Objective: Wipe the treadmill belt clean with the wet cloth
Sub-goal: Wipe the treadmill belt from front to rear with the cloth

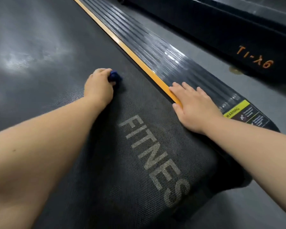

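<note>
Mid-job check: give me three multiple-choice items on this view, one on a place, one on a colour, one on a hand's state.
1. Where does the right hand rest?
A) on the floor
B) across the orange strip and the ribbed side rail
C) in the air

2. What colour is the cloth?
A) white
B) yellow
C) dark blue

3. How is the left hand?
A) its grip closed round the cloth, down on the belt
B) flat and empty
C) lifted clear of the belt

Answers:
1 B: the palm and straight fingers lie flat over the strip and rail.
2 C: a dark blue bunch shows past the fingers.
3 A: the fingers curl round the cloth against the belt.
</note>
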